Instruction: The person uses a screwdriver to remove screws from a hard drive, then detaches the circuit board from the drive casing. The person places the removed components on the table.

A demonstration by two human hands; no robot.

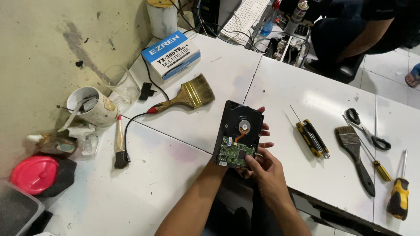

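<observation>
While my left hand [227, 164] props the hard drive [238, 133] upright above the white table [175, 183], my right hand [262, 164] pinches its lower edge by the green circuit board [236, 153]. That board looks still attached; the screwdrivers [313, 139] lie untouched nearby.

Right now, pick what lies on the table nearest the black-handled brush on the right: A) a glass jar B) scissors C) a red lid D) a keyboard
B: the scissors lie just right of the black-handled brush on the white table.
</observation>
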